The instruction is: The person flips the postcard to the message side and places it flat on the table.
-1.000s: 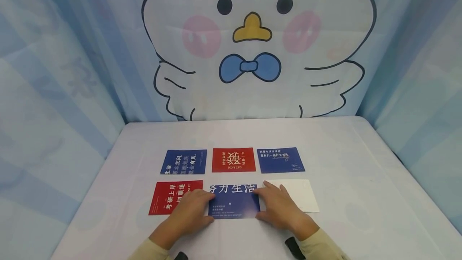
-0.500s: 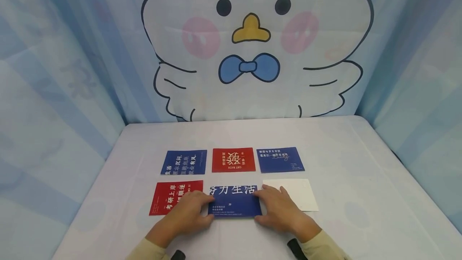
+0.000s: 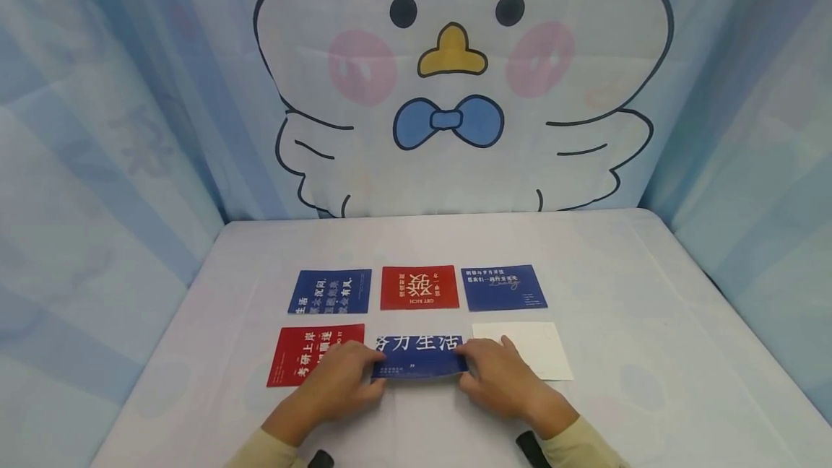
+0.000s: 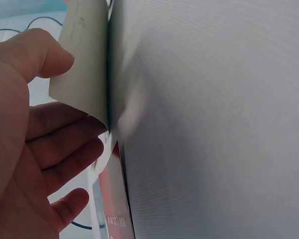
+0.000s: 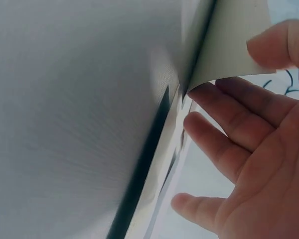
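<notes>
In the head view a blue postcard (image 3: 419,363) with white lettering is in the front row's middle, its near edge bent up off the table. My left hand (image 3: 341,381) pinches its left end, and my right hand (image 3: 503,378) pinches its right end. Both wrist views show the pale underside (image 4: 84,62) curving between thumb and fingers. Beneath my left hand lies a red postcard (image 3: 292,358), partly covered. A blank white card (image 3: 546,351) lies partly under my right hand.
A back row holds a blue postcard (image 3: 331,292), a red one (image 3: 419,287) and another blue one (image 3: 505,288). They lie flat on the white-covered table (image 3: 650,338). Behind it hangs a curtain (image 3: 448,179) with a cartoon bird.
The middle postcard's near edge has come up and curled away from me, so less of its printed face shows. My hands have barely moved; the other cards stay put.
</notes>
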